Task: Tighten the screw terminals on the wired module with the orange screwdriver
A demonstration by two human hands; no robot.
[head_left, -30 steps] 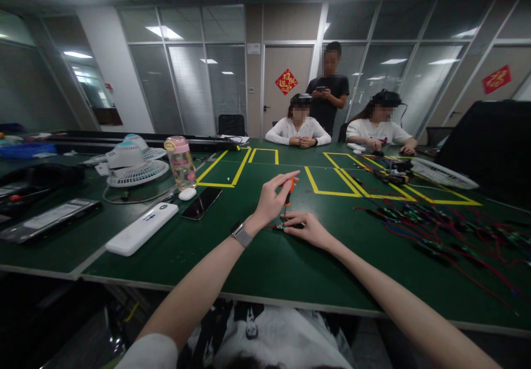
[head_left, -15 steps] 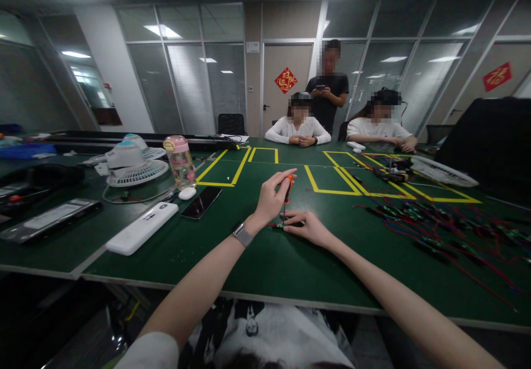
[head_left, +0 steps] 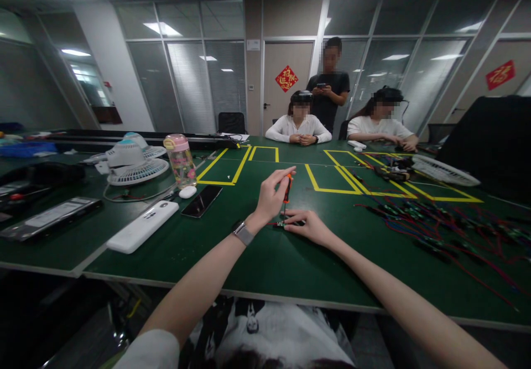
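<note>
My left hand [head_left: 270, 196] pinches the orange-and-black handle of a small screwdriver [head_left: 287, 189], which stands upright with its tip down on a small circuit board [head_left: 283, 224]. My right hand [head_left: 309, 226] lies on the green table [head_left: 265, 258] with its fingers pressed on that board, holding it down. A red wire runs out from the board toward the left. A watch sits on my left wrist.
A pile of red-wired boards [head_left: 431, 225] spreads to the right. At the left lie a white power bank [head_left: 143, 226], a black phone [head_left: 201, 201], a white mouse [head_left: 187, 192], a pink bottle [head_left: 180, 161] and white fans [head_left: 133, 164]. Two seated people and one standing person are at the far end.
My left fingers have shifted slightly on the screwdriver handle, as if twisting it. The right hand and the board have stayed put.
</note>
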